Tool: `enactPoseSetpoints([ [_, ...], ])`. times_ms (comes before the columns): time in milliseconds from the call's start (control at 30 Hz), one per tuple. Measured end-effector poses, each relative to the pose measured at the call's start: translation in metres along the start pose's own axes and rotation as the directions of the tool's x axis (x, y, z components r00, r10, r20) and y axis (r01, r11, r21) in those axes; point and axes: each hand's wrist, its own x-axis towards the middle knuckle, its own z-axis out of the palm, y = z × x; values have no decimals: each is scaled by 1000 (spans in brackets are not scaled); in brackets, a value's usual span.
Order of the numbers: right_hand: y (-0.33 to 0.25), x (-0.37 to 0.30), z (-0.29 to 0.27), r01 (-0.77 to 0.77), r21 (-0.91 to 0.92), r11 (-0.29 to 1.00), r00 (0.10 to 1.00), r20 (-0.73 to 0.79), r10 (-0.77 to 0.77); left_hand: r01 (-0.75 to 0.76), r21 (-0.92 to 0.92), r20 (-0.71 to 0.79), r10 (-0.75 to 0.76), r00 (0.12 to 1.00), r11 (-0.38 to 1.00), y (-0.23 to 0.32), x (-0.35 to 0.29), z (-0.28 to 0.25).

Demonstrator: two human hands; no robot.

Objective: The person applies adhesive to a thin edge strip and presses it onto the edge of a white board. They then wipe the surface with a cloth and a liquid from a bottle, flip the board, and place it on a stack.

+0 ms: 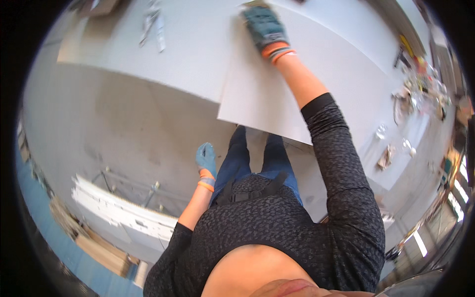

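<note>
My right hand (264,27), in a grey-green work glove with an orange cuff, reaches far out over a large flat white panel (287,94). Its fingers close over something yellowish-tan (256,4) that shows only as a sliver at the fingertips, so its kind is hidden. Beneath the hand the panel lies flat, its near corner sticking out past the table edge toward my legs. Low at my left side hangs my left hand (206,157), in a blue glove with an orange cuff. Its fingers are loosely curled, and I see nothing in them.
Another white surface (163,59) extends to the left, with blurred whitish strips (153,27) on it. Small tools and clear plastic bits (420,94) clutter the right side. A crumpled wrapper (386,157) lies nearer. White slatted rack parts (118,205) stand behind my left arm.
</note>
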Motion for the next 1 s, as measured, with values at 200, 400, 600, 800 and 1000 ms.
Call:
enactPoseSetpoints([
  [200,146,-68,-120,-262,-95,960,964,-66,256,-13,-59,10,13,1000,998,53,-2,48],
  [400,253,-220,-239,-698,-459,550,708,-334,622,-278,135,-65,289,955,951,76,12,51],
  [600,91,-160,-145,-454,-34,890,880,-170,443,-570,415,19,619,785,710,133,-4,131],
  [800,13,-213,-207,-356,106,928,934,21,356,-618,538,144,660,738,573,168,16,177],
  [1000,23,-358,-335,-776,-212,594,630,-202,750,-625,673,232,690,686,395,186,56,181],
])
